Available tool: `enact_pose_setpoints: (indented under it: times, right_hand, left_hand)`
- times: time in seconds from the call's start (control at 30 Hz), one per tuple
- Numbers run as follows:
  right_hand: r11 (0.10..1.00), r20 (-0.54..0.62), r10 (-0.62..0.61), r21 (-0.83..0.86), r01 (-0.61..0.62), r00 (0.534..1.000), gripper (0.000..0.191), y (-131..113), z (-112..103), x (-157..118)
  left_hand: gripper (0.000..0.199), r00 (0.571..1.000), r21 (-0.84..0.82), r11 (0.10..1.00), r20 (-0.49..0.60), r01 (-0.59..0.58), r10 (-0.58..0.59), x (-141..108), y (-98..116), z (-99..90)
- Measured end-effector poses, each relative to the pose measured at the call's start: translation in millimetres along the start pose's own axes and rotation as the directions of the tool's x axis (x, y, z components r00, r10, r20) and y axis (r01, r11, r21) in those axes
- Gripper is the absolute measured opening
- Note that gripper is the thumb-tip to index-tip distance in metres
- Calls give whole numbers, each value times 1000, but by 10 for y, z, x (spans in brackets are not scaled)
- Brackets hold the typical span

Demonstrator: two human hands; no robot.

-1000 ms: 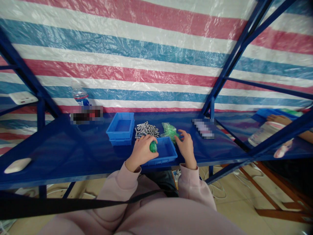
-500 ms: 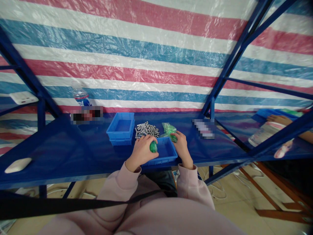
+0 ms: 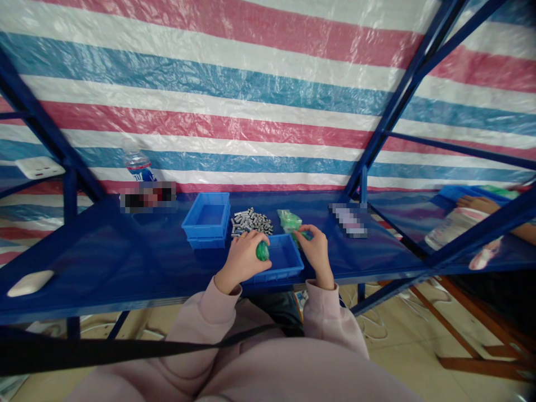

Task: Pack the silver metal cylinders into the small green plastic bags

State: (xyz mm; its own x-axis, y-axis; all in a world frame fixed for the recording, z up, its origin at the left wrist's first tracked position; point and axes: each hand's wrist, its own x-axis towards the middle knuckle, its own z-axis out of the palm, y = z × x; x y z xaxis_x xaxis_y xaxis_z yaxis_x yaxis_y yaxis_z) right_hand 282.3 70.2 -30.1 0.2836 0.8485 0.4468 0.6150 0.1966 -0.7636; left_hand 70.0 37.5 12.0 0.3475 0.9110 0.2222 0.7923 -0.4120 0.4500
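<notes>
My left hand point(image 3: 245, 255) is closed around a shiny green plastic bundle point(image 3: 262, 251), held over the left side of a blue plastic tray point(image 3: 285, 273). To its right, my right hand point(image 3: 317, 248) is curled at the tray's far right corner, thumb and forefinger round a small piece of green plastic point(image 3: 307, 235) that is partly hidden. Just beyond these fingers lies a crumpled, see-through green plastic bag point(image 3: 288, 219) on the table. A pile of short metal fasteners point(image 3: 253, 220), bolt-like, spreads behind my left hand.
Two stacked blue trays point(image 3: 206, 237) stand left of the pile. Further left are a bottle point(image 3: 140, 167) and a white object point(image 3: 31, 283) by the table's front edge. A blurred-out flat item point(image 3: 348, 219) lies right. Beyond blue frame bars point(image 3: 393, 111), another person's hand point(image 3: 477, 205) rests by a tray.
My right hand has shifted slightly to the right and turned, its thumb and forefinger now drawn closer together. My left hand and its green bundle have stayed in place.
</notes>
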Motion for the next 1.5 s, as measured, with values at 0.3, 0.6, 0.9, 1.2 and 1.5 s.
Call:
enact_pose_setpoints:
  times: [0.3, 0.6, 0.9, 1.2, 1.5]
  right_hand:
    - [959, -72, 89, 277, -65, 993, 27, -128, -160, -17]
    - [926, 71, 118, 352, -135, 991, 27, -500, -303, -163]
    - [998, 249, 4, 63, -20, 968, 13, -611, -143, -268]
    - [993, 368, -17, -101, 59, 930, 11, -735, 11, -341]
    - [984, 428, -32, -144, 103, 903, 8, -755, 54, -364]
  left_hand:
    - [33, 1000, -4, 1000, -13, -8, 8, 0, -23, 18]
    - [33, 1000, 5, 1000, -7, -1, 1, -3, -8, 1]
    - [33, 1000, 15, 1000, -9, -2, 3, 0, -3, 4]
    - [35, 1000, 8, 1000, -7, -4, 4, 2, -3, 4]
    - [36, 1000, 24, 1000, -16, -7, 7, 4, -26, 32]
